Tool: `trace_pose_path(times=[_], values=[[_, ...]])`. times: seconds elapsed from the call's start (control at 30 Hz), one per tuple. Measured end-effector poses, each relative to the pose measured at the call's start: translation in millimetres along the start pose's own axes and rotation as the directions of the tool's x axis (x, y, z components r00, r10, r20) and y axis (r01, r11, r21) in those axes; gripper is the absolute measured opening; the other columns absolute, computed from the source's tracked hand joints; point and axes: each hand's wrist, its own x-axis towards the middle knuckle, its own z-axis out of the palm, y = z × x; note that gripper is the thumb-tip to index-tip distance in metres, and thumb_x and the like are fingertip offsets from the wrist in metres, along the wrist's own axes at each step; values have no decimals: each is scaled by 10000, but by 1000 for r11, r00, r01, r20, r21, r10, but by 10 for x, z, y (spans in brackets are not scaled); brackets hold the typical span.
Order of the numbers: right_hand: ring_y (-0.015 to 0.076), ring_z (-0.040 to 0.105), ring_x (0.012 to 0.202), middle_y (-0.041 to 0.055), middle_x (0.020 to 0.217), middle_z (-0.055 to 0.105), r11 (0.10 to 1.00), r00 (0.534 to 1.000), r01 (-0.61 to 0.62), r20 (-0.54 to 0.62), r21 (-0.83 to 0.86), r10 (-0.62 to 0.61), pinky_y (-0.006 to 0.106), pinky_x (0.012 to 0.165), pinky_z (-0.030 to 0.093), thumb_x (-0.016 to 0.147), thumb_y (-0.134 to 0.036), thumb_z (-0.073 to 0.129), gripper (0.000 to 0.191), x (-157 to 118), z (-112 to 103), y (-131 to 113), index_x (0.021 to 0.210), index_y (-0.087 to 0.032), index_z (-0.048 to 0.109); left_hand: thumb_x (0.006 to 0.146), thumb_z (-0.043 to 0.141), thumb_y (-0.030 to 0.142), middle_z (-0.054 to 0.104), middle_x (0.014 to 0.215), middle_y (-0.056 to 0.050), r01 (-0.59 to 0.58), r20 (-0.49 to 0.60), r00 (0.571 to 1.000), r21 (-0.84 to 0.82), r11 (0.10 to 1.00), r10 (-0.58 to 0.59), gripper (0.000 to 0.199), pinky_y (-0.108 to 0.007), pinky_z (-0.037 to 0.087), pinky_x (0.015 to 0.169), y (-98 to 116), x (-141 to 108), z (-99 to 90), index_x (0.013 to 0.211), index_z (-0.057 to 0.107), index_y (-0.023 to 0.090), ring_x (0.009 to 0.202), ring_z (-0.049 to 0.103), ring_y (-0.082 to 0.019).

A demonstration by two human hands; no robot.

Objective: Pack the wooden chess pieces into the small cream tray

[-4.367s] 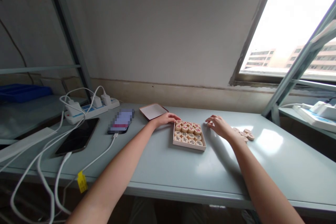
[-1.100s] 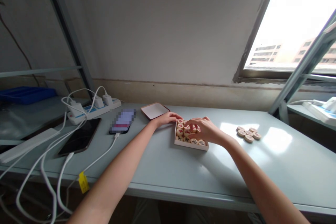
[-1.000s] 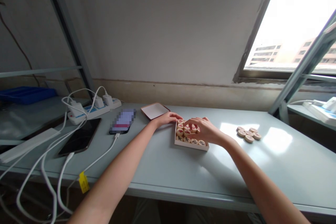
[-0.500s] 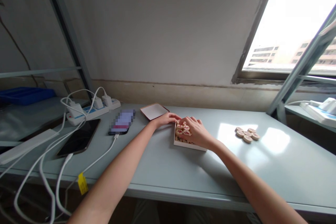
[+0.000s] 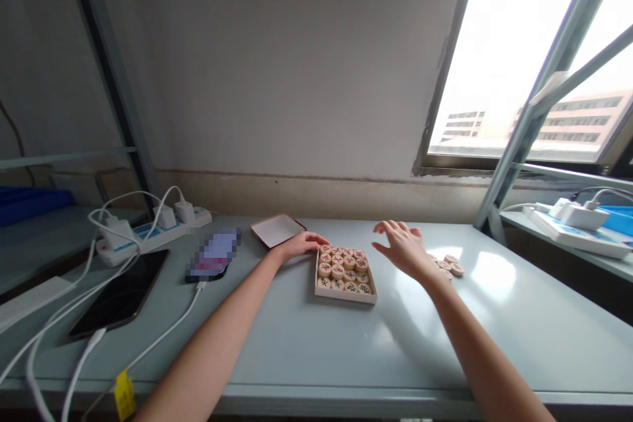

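A shallow white box [image 5: 345, 297] stands on the table, filled with rows of round wooden Chinese chess pieces [image 5: 349, 275] marked in red and dark characters. My left hand [image 5: 301, 245] rests at the box's far left corner, fingers stretched out and touching its edge. Raised over the table to the right of the box, my right hand [image 5: 403, 247] has its fingers apart and holds nothing. More loose Chinese chess pieces [image 5: 450, 265] lie beyond it on the right, partly hidden by my wrist. Behind my left hand lies the box lid [image 5: 277, 231], its white inside up.
To the left are a blurred-screen phone [image 5: 213, 254], a dark phone [image 5: 121, 293] and a white power strip [image 5: 153, 234] with plugs and looping cables. Metal posts [image 5: 509, 145] rise on the right by the window. Another power strip [image 5: 576, 227] sits at far right.
My right hand has lifted off the pieces in the box and moved right, toward the loose pieces. My left hand stays at the box. The camera view has shifted slightly.
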Motion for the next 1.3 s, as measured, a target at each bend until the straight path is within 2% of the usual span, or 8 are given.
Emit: trace_pose_path(times=[0.13,0.17,0.3,0.4,0.5,0.67,1.07,1.3], values=[[270,539,871,96,935,591,952,954,-185,190,-242,234,401,706,367,735,-326,467,279,-314,-53,620,973,-193,526,666,525,201,644,955,-83,-14,3,1000,25,1000,14,279,-272,390,835,-29,26,-15,908,637,119,918,556,-179],[274,543,871,98,922,590,944,946,-202,198,-261,257,391,681,383,734,-343,457,288,-412,-36,747,967,-192,532,669,522,206,643,960,-83,-12,4,1000,42,999,12,282,-270,388,835,-24,21,-14,912,637,119,921,555,-179],[240,565,767,107,898,575,978,978,-144,127,-153,164,311,530,419,739,-400,393,286,-681,125,1087,891,-210,542,687,506,226,638,976,-80,10,-13,1000,126,992,-9,293,-249,383,821,14,-7,-4,928,633,117,932,545,-178],[204,560,723,101,828,570,1000,999,-29,37,4,29,298,595,450,758,-350,343,257,-668,291,1171,836,-218,548,685,509,227,641,952,-84,34,-46,999,195,980,-26,278,-230,384,781,8,5,-15,897,644,108,904,543,-180],[204,553,672,94,757,546,997,999,-45,-15,64,46,320,633,456,769,-385,324,295,-551,423,1142,824,-212,556,675,519,231,651,812,-67,52,-62,997,224,973,-39,244,-227,392,679,-35,34,-45,830,659,105,767,549,-160],[198,556,631,79,792,524,986,997,-72,2,148,72,339,633,447,770,-413,329,307,-369,499,961,854,-218,551,672,503,235,586,569,-17,75,-45,997,163,984,-68,216,-227,362,524,-83,51,-70,756,660,114,527,495,-106],[189,552,680,78,792,534,953,995,-76,84,292,53,334,701,437,750,-436,390,308,199,724,244,798,-181,556,648,513,177,570,513,-14,122,-220,969,41,992,-110,187,-201,391,497,-120,65,-70,706,647,59,461,493,-73],[171,540,669,57,828,498,946,993,-114,52,305,103,326,685,433,750,-468,429,321,135,708,239,826,-197,584,646,540,184,617,577,-37,84,-272,959,1,996,-81,176,-223,425,537,-204,114,-51,719,649,66,508,533,-97]])
